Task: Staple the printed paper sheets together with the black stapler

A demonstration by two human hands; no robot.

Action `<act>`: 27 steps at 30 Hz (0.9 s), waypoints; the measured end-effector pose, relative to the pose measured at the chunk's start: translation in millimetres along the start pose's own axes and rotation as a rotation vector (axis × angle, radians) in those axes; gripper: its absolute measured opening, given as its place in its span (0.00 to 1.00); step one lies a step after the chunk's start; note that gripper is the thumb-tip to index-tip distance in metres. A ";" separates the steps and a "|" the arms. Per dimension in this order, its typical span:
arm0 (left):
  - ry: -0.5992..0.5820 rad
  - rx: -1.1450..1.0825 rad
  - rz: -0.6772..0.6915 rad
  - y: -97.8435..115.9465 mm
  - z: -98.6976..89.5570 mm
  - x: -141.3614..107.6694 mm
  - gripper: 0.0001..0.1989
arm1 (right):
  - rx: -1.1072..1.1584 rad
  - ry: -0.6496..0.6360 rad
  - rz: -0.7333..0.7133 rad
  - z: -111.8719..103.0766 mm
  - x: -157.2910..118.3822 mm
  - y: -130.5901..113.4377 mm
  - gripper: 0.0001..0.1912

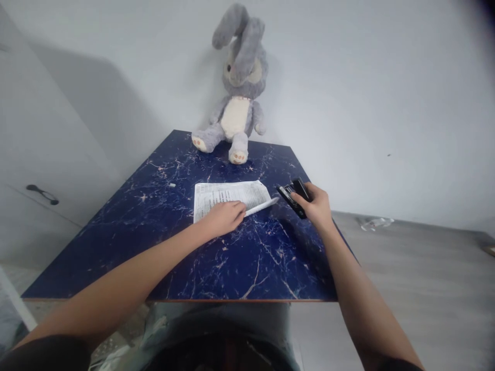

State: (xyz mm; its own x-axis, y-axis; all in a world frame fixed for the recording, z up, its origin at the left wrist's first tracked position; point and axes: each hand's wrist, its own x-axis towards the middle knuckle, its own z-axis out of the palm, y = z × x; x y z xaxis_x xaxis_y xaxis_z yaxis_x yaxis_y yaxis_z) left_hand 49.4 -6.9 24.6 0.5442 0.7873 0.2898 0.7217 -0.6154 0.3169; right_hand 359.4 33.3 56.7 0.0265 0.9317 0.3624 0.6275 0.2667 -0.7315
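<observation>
Printed sheets of paper (232,193) lie on the blue marbled table, their near right edge lifted and curled. My left hand (224,217) is closed on the near edge of these papers. A black stapler (291,200) is in my right hand (317,206), thumb on one side and fingers around the other. Its front end points left, close to the raised corner of the papers. Whether the stapler touches the paper I cannot tell.
A grey plush rabbit (237,111) sits at the table's far end against the wall. A small white scrap (172,185) lies left of the papers. Clear plastic (375,223) rests on the floor at right. The blue table (154,247) has a straight near edge.
</observation>
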 end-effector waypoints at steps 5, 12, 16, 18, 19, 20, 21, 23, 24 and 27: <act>0.102 -0.172 -0.200 -7.6 -1.0 0.4 0.10 | 0.269 -0.328 0.325 -8.9 -2.7 -11.2 0.21; 0.153 -0.277 -0.245 -13.8 3.0 1.9 0.09 | 0.439 -0.608 0.443 4.7 -14.6 -24.4 0.21; 0.136 -0.237 -0.182 -10.8 3.6 2.1 0.10 | 0.299 -0.635 0.302 7.0 -14.9 -22.4 0.17; 0.118 -0.179 -0.116 -7.4 3.6 1.5 0.13 | 0.195 -0.640 0.216 6.9 -14.8 -22.2 0.15; 0.105 -0.137 -0.073 -4.9 3.3 1.0 0.14 | 0.145 -0.640 0.180 6.9 -15.0 -22.5 0.14; 0.085 -0.089 -0.026 -1.8 2.8 0.4 0.15 | 0.096 -0.638 0.148 6.9 -15.4 -23.2 0.14; 0.056 -0.035 0.021 1.8 2.0 -0.2 0.16 | 0.041 -0.634 0.120 6.9 -15.9 -24.1 0.13; -0.020 0.077 0.102 10.2 0.2 -1.4 0.19 | -0.084 -0.629 0.071 7.0 -17.4 -26.3 0.12; -0.057 0.129 0.135 14.5 -0.4 -1.9 0.19 | -0.145 -0.626 0.051 6.9 -18.4 -27.3 0.11; -0.130 0.242 0.218 25.8 1.2 -3.2 0.22 | -0.270 -0.631 0.023 6.5 -22.1 -29.5 0.11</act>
State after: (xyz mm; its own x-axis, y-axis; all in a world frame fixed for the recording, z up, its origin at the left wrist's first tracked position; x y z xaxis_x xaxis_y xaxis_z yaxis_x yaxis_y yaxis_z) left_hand 66.8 -25.2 30.8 0.7352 0.6463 0.2044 0.6548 -0.7551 0.0325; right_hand 335.3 6.4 66.6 -0.3651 0.9236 -0.1168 0.8062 0.2510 -0.5357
